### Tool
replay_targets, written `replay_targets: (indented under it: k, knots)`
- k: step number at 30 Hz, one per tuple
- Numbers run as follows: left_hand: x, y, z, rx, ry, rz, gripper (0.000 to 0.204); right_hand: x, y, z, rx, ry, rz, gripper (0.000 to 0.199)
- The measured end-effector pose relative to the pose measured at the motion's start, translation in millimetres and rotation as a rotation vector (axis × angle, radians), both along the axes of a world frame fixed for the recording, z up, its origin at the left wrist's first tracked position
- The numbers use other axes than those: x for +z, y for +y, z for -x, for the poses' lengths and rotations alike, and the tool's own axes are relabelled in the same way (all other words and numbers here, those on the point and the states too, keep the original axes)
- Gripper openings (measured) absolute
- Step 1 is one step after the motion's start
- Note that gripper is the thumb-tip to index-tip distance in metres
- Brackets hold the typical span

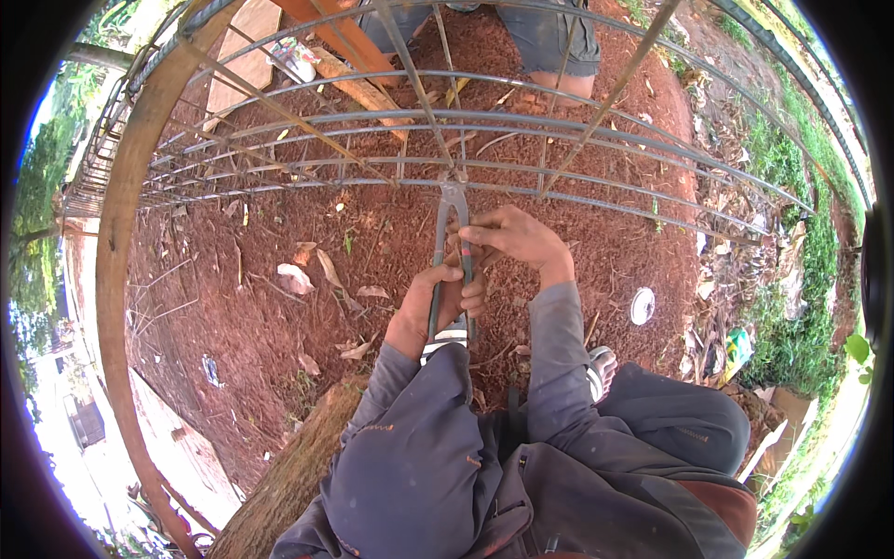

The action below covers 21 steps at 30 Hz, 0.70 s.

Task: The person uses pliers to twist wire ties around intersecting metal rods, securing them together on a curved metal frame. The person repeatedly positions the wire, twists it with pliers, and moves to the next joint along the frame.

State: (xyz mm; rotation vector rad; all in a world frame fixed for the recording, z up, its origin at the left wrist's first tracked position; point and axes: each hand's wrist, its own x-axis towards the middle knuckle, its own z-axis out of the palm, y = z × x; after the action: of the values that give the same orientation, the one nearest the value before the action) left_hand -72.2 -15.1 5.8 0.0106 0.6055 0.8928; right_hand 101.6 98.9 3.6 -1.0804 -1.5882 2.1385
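Note:
A pair of long-handled pincers (453, 200) points away from me, its jaws at a crossing of steel bars in the rebar cage (521, 170). My left hand (438, 293) is wrapped round the handles, which stand slightly apart. My right hand (510, 240) reaches in from the right, thumb and fingers closed at the upper part of the right handle. Whether that hand also pinches a thin wire is too small to make out. Just what the jaws bite on is hidden by their own head.
Bars of the cage run across the top, beside a curved wooden post (116, 242) at left. Another person's legs (549, 42) show beyond the cage, near an orange metal piece (349, 42). Below lie a log (298, 456), dry leaves and a white round lid (643, 306) on red soil.

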Motion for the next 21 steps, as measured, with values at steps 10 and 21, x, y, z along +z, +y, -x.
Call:
replay_targets:
  k: [10, 21]
  knots:
    - [-8, -3, -16, -0.117, 1.703, -0.273, 0.036, -16, -29, 56, -0.178, -0.15, -0.054, 0.043]
    - [30, -24, -1, -0.239, 1.903, -0.412, 0.078, 0, -53, 102, -0.584, 0.247, 0.317, 0.027]
